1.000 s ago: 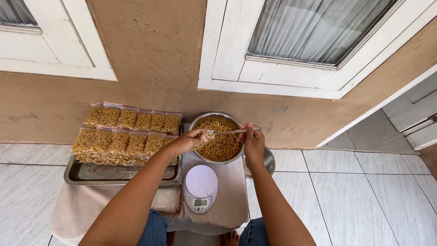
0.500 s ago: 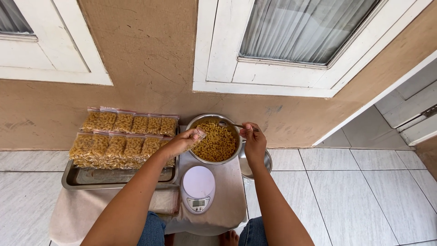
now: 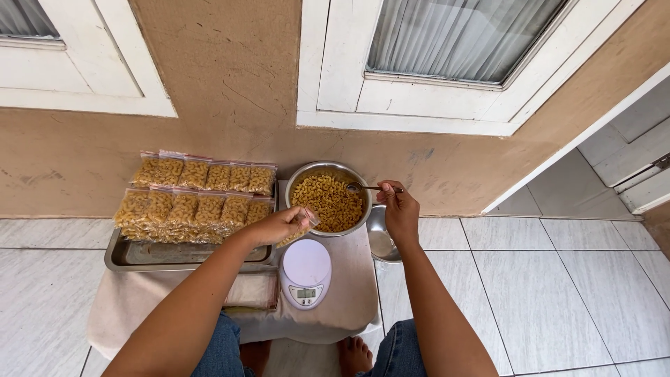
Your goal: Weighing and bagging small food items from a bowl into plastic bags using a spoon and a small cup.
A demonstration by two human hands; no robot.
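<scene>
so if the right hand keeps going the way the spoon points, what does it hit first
The right hand aims its spoon leftward over the metal bowl, so it would probably meet the elbow macaroni first, though the spoon's height is unclear.

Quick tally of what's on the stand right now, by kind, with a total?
Filled pasta bags on the tray: 10 (back row 5, front row 5)
Bag in left hand: 1
Metal bowls: 2 (pasta bowl, small bowl)
Spoon, right hand: 1
Scale: 1
Total: 15
</scene>
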